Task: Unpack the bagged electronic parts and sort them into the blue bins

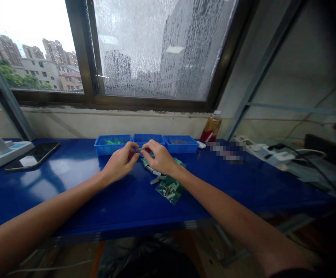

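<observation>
My left hand (124,159) and my right hand (158,156) meet above the blue table, fingertips pinched on a small grey piece (139,150). Its exact kind is too small to make out. Below my right hand lie several short silvery-grey pieces (155,180) on the tabletop. Beside them a clear and green plastic bag (170,189) holds more light pieces. Behind the hands stand three blue trays: the left tray (100,149) with green items in it, the middle tray (147,136), partly hidden by my hands, and the right tray (182,148) with brownish contents.
A phone (33,155) and a white power strip (8,154) lie on the table (98,208) at left. A bottle (211,127) stands at the back right, a white object (201,145) by it. Plugs and cables (278,154) crowd the right side. A window is behind.
</observation>
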Action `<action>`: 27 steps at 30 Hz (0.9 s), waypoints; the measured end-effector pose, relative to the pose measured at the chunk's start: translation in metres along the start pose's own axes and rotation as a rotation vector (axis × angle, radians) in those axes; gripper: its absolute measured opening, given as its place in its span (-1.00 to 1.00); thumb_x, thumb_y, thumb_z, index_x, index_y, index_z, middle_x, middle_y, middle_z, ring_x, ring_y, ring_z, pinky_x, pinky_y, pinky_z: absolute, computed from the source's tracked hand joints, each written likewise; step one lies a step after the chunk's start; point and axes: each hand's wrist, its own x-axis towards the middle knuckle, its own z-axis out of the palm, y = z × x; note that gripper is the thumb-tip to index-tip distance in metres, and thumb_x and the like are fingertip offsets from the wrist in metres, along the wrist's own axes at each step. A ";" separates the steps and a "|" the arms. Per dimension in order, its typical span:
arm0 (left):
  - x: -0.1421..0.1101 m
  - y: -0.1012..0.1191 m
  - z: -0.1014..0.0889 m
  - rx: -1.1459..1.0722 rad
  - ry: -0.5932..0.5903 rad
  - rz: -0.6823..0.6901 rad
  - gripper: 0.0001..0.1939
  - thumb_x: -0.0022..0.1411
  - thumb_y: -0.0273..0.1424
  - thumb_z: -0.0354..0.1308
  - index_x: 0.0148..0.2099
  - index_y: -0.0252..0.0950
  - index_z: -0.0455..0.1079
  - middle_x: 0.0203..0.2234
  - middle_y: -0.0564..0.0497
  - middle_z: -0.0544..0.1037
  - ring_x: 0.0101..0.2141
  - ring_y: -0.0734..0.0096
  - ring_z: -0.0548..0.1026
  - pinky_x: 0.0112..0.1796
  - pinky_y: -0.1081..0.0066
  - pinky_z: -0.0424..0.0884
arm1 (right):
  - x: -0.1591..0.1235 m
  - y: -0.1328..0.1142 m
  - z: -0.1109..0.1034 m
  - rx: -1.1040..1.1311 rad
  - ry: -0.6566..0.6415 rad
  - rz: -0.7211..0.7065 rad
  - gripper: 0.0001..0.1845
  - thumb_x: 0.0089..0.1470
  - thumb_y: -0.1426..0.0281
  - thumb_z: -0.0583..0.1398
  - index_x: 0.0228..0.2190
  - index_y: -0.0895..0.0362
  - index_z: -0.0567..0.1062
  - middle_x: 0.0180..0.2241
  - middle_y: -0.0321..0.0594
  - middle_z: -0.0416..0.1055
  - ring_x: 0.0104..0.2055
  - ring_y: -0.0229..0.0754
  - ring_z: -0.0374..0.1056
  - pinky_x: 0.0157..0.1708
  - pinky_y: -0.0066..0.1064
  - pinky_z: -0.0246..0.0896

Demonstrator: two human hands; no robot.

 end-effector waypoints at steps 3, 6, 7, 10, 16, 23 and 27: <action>0.000 0.000 0.000 -0.006 0.013 0.009 -0.81 0.25 -0.35 -0.03 -0.10 -0.28 0.22 -0.45 0.03 0.45 -0.45 0.42 0.42 -0.43 0.44 0.30 | 0.001 0.000 -0.001 -0.008 -0.023 -0.010 -0.78 0.18 0.37 -0.01 -0.47 0.14 0.33 -0.45 -0.24 0.27 -0.36 -0.26 0.21 -0.31 -0.40 0.11; 0.000 0.003 -0.002 -0.002 0.021 0.009 -0.84 0.27 -0.32 -0.05 -0.17 -0.28 0.24 -0.47 0.04 0.44 -0.44 0.43 0.40 -0.42 0.44 0.28 | 0.002 -0.001 -0.002 0.003 -0.054 -0.016 -0.70 0.20 0.35 -0.05 -0.53 0.14 0.29 -0.48 -0.25 0.26 -0.38 -0.26 0.21 -0.32 -0.40 0.10; 0.000 0.004 -0.003 0.001 0.024 0.010 -0.83 0.28 -0.30 -0.07 -0.20 -0.28 0.25 -0.47 0.05 0.43 -0.43 0.43 0.39 -0.42 0.44 0.27 | 0.001 -0.002 -0.002 0.021 -0.053 -0.008 -0.72 0.20 0.34 -0.04 -0.50 0.14 0.30 -0.48 -0.25 0.27 -0.39 -0.26 0.21 -0.33 -0.40 0.10; 0.001 0.006 -0.005 0.013 0.028 0.008 -0.80 0.29 -0.28 -0.08 -0.28 -0.29 0.27 -0.51 0.08 0.39 -0.48 0.46 0.35 -0.44 0.45 0.22 | 0.001 -0.004 -0.002 0.081 -0.026 0.025 -0.84 0.14 0.29 0.06 -0.31 0.14 0.32 -0.44 -0.27 0.31 -0.38 -0.26 0.24 -0.33 -0.41 0.13; 0.002 0.004 -0.004 -0.069 0.015 -0.046 -0.67 0.32 -0.27 -0.18 -0.44 -0.30 0.21 -0.57 0.07 0.38 -0.50 0.47 0.35 -0.43 0.45 0.22 | 0.001 -0.007 -0.005 0.048 -0.033 -0.034 -0.90 0.10 0.37 0.09 -0.33 0.14 0.35 -0.40 -0.23 0.33 -0.36 -0.26 0.25 -0.32 -0.42 0.14; -0.001 0.009 0.000 -0.140 0.060 0.004 -0.78 0.25 -0.32 -0.01 -0.09 -0.31 0.21 -0.51 0.09 0.40 -0.51 0.52 0.36 -0.48 0.52 0.24 | 0.004 -0.004 -0.001 0.063 0.022 0.010 -0.78 0.19 0.36 -0.01 -0.40 0.17 0.37 -0.41 -0.19 0.38 -0.35 -0.24 0.29 -0.32 -0.41 0.14; -0.001 0.009 0.001 -0.207 0.081 -0.049 -0.84 0.26 -0.32 -0.03 -0.19 -0.31 0.23 -0.55 0.09 0.40 -0.50 0.51 0.39 -0.48 0.51 0.26 | 0.003 -0.005 -0.002 0.080 0.012 0.000 -0.80 0.18 0.33 0.00 -0.36 0.16 0.36 -0.44 -0.22 0.36 -0.38 -0.25 0.28 -0.35 -0.41 0.14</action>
